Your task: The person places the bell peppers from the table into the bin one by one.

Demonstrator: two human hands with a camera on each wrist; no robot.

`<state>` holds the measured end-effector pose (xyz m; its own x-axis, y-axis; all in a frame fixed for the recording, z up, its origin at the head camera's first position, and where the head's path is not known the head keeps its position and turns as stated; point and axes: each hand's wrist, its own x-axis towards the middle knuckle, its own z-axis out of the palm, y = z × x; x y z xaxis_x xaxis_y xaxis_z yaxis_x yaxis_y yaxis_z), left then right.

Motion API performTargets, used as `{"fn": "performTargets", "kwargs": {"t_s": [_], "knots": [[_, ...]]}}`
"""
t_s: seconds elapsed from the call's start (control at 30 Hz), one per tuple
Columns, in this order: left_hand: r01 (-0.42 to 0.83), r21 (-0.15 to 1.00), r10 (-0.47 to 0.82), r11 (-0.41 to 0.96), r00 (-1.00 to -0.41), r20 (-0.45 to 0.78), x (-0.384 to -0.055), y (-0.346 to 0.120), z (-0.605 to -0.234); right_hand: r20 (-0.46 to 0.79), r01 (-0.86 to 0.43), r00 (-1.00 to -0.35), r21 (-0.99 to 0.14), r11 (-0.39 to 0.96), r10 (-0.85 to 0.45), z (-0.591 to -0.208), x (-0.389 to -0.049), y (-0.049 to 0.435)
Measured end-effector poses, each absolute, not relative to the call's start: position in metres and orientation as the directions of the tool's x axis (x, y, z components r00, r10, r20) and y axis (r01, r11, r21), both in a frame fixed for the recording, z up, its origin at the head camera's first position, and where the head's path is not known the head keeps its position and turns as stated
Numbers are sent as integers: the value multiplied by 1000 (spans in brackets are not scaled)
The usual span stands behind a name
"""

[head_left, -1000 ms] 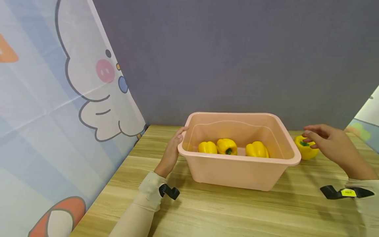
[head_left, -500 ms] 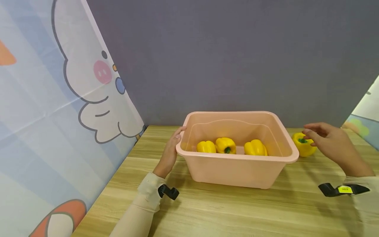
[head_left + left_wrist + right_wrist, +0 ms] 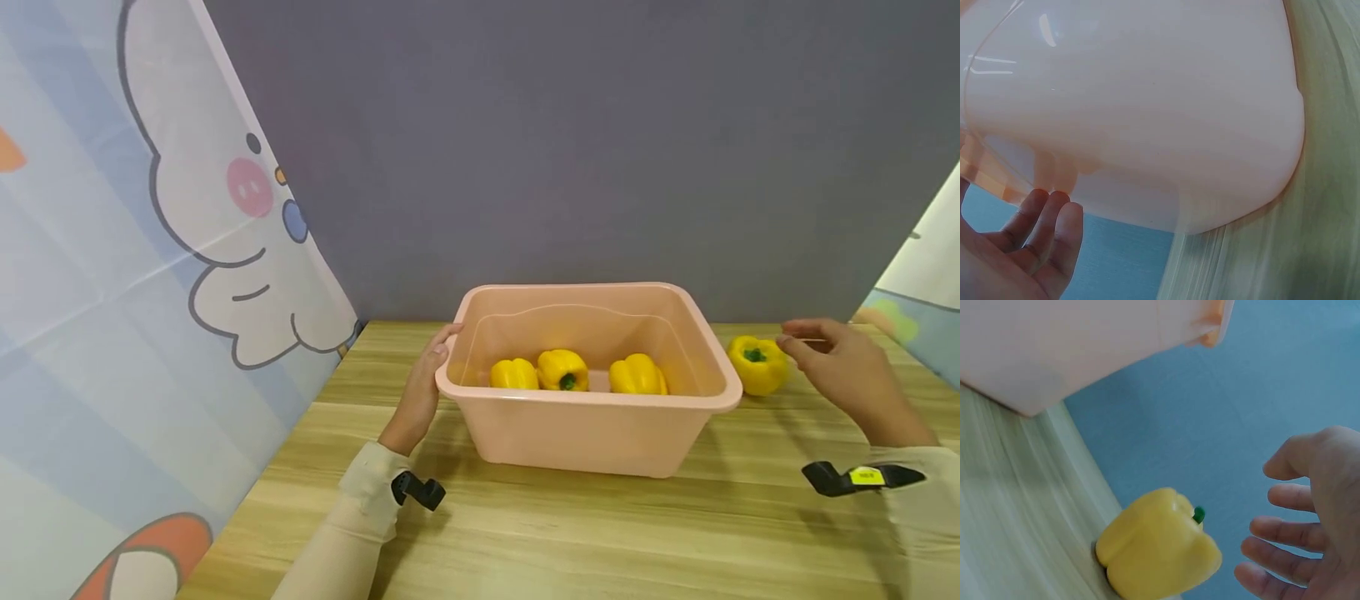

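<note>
A pink plastic tub (image 3: 577, 433) stands on the table, with several yellow bell peppers (image 3: 637, 374) lying inside. My left hand (image 3: 422, 385) rests against the tub's left side at the rim. In the left wrist view, its extended fingers (image 3: 1067, 234) touch the outer wall below the rim. Another yellow bell pepper (image 3: 759, 371) sits upright on the table to the right of the tub, its green stem on top. My right hand (image 3: 851, 371) hovers just right of this pepper; the right wrist view shows its loosely bent fingers (image 3: 1285, 531) apart from the pepper, holding nothing.
The wooden table (image 3: 525, 533) extends in front of the tub. A grey panel (image 3: 570, 150) rises behind it. A cartoon-printed cloth (image 3: 112, 333) hangs along the left side, and another printed sheet (image 3: 915, 283) shows at the far right.
My right hand has drawn off to the right; it overlapped the outside pepper before, and a small gap now separates them. My left hand stays at the tub. The head view has shifted slightly.
</note>
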<state>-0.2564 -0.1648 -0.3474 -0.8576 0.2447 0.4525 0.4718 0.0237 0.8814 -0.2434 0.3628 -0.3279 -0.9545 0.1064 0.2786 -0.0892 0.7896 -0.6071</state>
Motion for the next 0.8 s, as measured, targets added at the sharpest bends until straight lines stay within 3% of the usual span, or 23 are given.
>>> {"fn": "performTargets", "kwargs": {"t_s": [0.2, 0.8], "knots": [[477, 879, 239, 22, -856, 459, -256, -166, -349, 206, -86, -977, -587, 805, 46, -335, -245, 369], [486, 874, 237, 13, -850, 470, -258, -164, -350, 218, -148, -976, -610, 779, -14, -351, -257, 364]]}}
